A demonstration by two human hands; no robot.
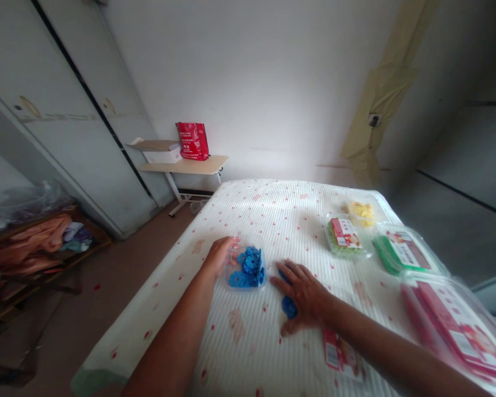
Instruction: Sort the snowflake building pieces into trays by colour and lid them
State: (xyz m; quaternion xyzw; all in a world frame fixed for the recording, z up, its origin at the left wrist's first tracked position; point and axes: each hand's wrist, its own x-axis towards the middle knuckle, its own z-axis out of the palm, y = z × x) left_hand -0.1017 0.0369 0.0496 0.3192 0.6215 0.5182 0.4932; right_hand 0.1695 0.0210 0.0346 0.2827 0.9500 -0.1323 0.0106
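Note:
In the head view, a clear plastic box (235, 282) rests on the bed and holds several blue snowflake-shaped plastic discs (250, 264). My left hand (223, 255) grips the box at its left wall, the fingers partly seen through the plastic. To the right of the box, my right hand (301, 292) is spread palm down over the sheet. Beneath its fingers a blue disc (289, 307) shows in part, with more blue near the index finger; the palm hides the rest. A printed card or lid (342, 355) lies partly under my right forearm.
Along the bed's right side stand clear boxes with yellow pieces (361, 211), light green pieces (342, 242), green contents (386, 255) and pink contents (417, 309). The patterned bed sheet (268, 207) spreads around them. A small table (202, 165) bears a red bag (193, 142) beyond.

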